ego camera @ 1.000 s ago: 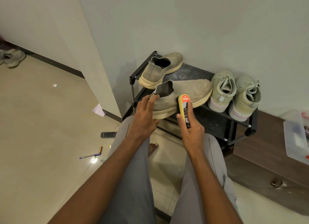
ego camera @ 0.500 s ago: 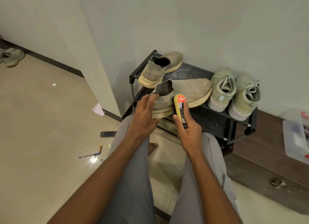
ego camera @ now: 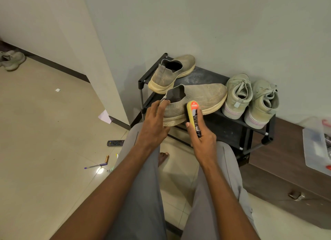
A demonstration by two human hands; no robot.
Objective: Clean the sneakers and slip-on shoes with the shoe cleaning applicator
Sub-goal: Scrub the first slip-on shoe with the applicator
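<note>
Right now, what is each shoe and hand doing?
Near slip-on shoe: on the rack, heel held.
Far slip-on shoe: on the rack, untouched.
Sneakers: side by side, untouched.
Applicator: against the near shoe's side.
Left hand: holding the heel.
Right hand: gripping the applicator.

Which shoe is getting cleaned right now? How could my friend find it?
Look at the black shoe rack against the wall. Four shoes sit on top: two laced sneakers on the right, two tan slip-ons on the left. It is the front slip-on, lying sideways along the front edge, with the left hand at its heel and the right hand's yellow applicator against its side.
</note>
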